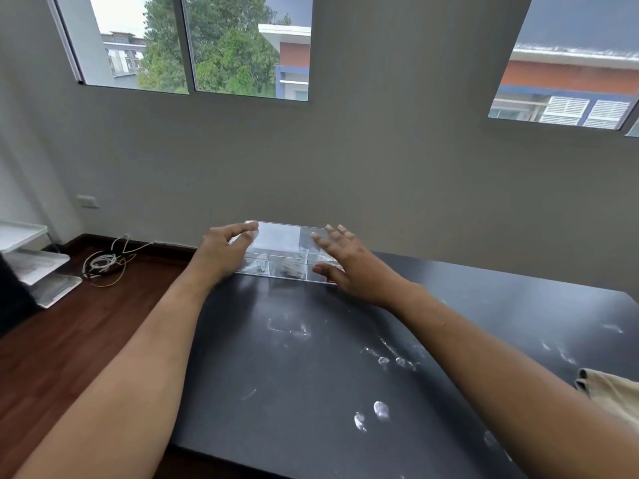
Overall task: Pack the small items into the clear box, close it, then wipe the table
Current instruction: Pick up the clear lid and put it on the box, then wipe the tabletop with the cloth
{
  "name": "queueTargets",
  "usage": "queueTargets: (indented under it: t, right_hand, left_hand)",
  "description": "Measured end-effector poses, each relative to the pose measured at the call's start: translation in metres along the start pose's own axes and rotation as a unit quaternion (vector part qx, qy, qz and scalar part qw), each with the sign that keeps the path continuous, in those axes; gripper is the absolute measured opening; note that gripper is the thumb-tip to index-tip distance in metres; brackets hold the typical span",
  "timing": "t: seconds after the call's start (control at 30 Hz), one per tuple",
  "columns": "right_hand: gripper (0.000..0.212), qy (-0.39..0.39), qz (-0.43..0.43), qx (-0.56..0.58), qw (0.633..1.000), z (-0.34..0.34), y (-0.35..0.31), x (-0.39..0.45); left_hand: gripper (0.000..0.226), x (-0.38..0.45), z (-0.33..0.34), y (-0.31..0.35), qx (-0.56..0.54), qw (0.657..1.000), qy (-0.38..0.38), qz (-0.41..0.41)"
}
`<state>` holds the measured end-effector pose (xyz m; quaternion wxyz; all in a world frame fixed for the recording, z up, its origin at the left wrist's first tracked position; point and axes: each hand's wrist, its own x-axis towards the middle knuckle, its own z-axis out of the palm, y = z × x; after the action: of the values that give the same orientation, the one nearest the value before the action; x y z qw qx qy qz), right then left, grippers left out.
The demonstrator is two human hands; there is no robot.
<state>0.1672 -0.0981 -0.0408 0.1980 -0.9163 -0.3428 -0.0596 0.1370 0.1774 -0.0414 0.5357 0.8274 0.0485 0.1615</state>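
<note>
Soft, even daylight enters through the two glass windows [207, 46] in the grey wall, overexposed to white at the upper left. The room is moderately bright, with only faint, diffuse shadows. The glossy black counter [328, 375] reflects the sky as a pale sheen, making white smudges and fingerprints stand out. The raised lid of the clear plastic compartment box [287, 252] at the counter's far edge carries milky glare. Wide-angle distortion bends window frames and stretches the forearms near the lower corners. Detail is slightly soft throughout.
</note>
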Motion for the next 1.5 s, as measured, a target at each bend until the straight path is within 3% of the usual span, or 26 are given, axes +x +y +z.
queueTargets:
  t: [0.17,0.43,0.57,0.73,0.87,0.97,1.1,1.27,1.5]
  right_hand:
    - [0.061,0.046,0.010,0.081,0.996,0.007,-0.001,-0.006]
    - [0.061,0.038,0.010,0.107,0.994,0.004,0.002,-0.008]
    - [0.073,0.027,0.009,0.059,0.998,0.003,-0.002,-0.009]
    - [0.057,0.012,0.034,0.048,0.998,-0.010,-0.010,-0.005]
    - [0.054,-0.061,0.064,-0.016,0.996,-0.033,-0.018,-0.005]
    - [0.053,-0.029,0.087,0.000,0.996,-0.050,-0.021,-0.026]
    - [0.052,0.005,0.127,-0.020,0.992,-0.088,-0.007,-0.076]
    - [0.051,-0.014,0.211,-0.046,0.976,-0.134,0.029,-0.170]
    - [0.051,-0.011,0.328,-0.036,0.944,-0.178,0.082,-0.295]
  left_hand:
    - [0.028,-0.001,0.001,-0.002,0.001,1.000,0.011,0.009]
    - [0.034,-0.004,0.004,0.000,0.036,0.998,0.043,0.008]
    - [0.037,-0.001,0.007,-0.003,0.072,0.997,0.039,-0.003]
    - [0.034,0.000,0.011,-0.001,0.098,0.995,0.029,-0.011]
    - [0.042,-0.011,0.018,0.015,0.260,0.958,0.106,0.065]
    - [0.040,-0.022,0.026,0.025,0.271,0.942,0.126,0.153]
    - [0.034,-0.047,0.072,0.063,0.283,0.922,0.073,0.254]
    - [0.026,-0.091,0.158,0.109,0.326,0.883,0.006,0.336]
    - [0.043,-0.170,0.270,0.178,0.318,0.850,-0.183,0.378]
